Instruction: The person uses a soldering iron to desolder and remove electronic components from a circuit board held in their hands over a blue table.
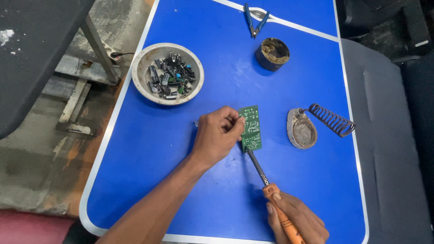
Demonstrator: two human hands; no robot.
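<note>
Blue folding table [149,149], stained concrete floor [40,149], grey seat [389,135]

bowl [167,73] left, stand [304,129] right of board [251,128]

On the blue table [149,149] stand a metal bowl of electronic parts [167,73], blue-handled cutters [255,20], a small round tin of brown paste [272,53] and a coiled iron stand [316,125].
</note>
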